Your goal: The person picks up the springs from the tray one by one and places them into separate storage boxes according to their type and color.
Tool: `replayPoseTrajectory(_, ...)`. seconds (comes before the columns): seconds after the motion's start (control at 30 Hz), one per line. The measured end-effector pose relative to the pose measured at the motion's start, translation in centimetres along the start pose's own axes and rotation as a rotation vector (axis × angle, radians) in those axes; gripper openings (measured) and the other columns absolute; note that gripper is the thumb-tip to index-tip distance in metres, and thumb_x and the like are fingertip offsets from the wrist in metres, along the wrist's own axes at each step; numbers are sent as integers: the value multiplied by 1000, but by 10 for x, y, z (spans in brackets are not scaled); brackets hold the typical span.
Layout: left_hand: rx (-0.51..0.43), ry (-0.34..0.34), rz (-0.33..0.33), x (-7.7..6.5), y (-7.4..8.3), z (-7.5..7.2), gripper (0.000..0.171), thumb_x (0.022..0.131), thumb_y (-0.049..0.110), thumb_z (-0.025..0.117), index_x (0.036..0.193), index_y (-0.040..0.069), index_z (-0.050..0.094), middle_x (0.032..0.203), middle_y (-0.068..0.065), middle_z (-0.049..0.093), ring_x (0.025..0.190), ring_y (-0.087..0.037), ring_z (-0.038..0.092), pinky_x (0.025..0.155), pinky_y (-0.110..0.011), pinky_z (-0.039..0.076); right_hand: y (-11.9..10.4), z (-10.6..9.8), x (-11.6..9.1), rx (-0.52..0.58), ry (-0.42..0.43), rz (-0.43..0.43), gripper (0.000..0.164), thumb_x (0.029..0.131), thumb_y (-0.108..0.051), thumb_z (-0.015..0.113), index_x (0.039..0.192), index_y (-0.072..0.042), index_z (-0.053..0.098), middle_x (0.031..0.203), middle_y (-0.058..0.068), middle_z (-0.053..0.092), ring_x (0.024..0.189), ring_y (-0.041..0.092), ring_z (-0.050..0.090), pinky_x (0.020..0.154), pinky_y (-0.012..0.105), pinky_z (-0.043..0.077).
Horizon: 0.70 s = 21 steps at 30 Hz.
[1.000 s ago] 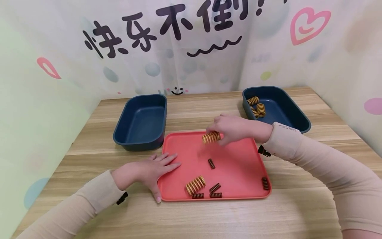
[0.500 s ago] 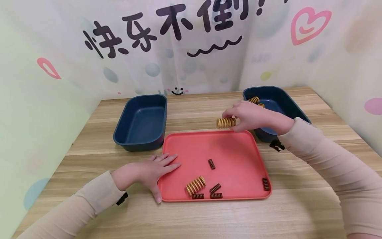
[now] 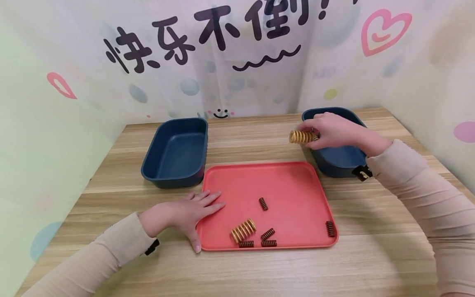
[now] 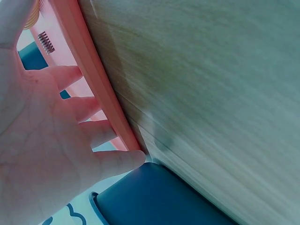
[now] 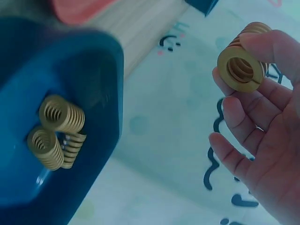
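Note:
A large gold coil spring (image 3: 301,137) is pinched between the thumb and fingers of my right hand (image 3: 335,130), raised at the left rim of the right blue bin (image 3: 339,159). In the right wrist view the gold spring (image 5: 241,68) shows its flat ring end, and several more gold springs (image 5: 61,115) lie in the bin. My left hand (image 3: 185,212) rests with spread fingers on the left edge of the red tray (image 3: 289,181). On the tray lie another gold spring (image 3: 243,231) and several small dark springs, one of them near the middle (image 3: 263,203).
The left blue bin (image 3: 176,152) stands behind the left hand, close to the tray's far left corner. One dark spring (image 3: 330,228) lies against the tray's right edge. A printed cloth (image 3: 237,82) hangs behind the wooden table (image 3: 256,272).
My right hand has carried the gold spring up off the tray, back and to the right, to the right bin. The left hand has stayed in place.

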<state>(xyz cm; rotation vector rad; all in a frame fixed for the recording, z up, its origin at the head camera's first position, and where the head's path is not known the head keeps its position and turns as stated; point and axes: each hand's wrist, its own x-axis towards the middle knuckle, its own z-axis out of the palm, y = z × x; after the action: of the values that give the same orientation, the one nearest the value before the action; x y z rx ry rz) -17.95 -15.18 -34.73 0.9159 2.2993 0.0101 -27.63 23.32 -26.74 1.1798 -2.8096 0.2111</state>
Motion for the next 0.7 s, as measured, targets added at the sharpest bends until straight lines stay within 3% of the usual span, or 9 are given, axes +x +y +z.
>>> replayPoseTrajectory(0.37,-4,-3,-3,0,1,-1,112,59,54,77,148,20,17,155,-5,1,140,-30,-3,108,-56,5,25,-14,-9,72,2,106,32,76,-10,70,106,-1,61,94,9,63,81,22,57,73,40,48)
replayPoseTrajectory(0.7,2,-1,-9,0,1,-1,112,59,55,77,147,21,18,155,-4,2,140,-30,-3,108,-56,5,47,-22,-12,48,-14,173,35,77,-9,69,109,3,59,100,16,63,83,25,56,76,43,47)
